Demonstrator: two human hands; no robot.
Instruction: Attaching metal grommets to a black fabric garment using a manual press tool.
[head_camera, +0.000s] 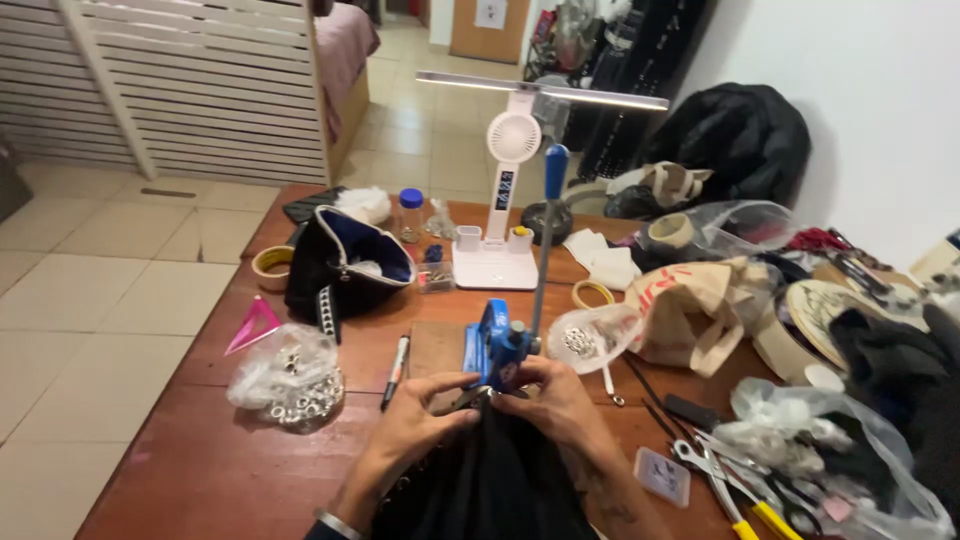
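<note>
1. Both hands pinch the edge of a black fabric piece (490, 480) right at the base of the blue hand press (500, 350). The left hand (420, 425) has thumb and fingers closed narrowly on the cloth just left of the press; the right hand (555, 395) is curled tight on it just right of the press, fingertips almost meeting the left hand's.
2. The fabric runs from the press die back toward the person, its front edge tucked under the press head; what lies between the dies is hidden by the fingers.
3. As a judgement, doing this well means keeping the cloth flat and taut between the two pinches, the marked spot centred under the die, and fingertips clear of the closing parts before the long blue-knobbed lever (548, 230) above the press is pulled.
4. Left of the press lie a black marker (394, 372) and, further left, a clear bag of metal eyelets (290, 385); another bag of eyelets (590, 338) sits just right of the press.
5. Behind the press stands a white desk lamp with fan (505, 200); behind and to its left is an open black pouch (345, 262).
6. All rests on a wooden table (200, 460).
</note>
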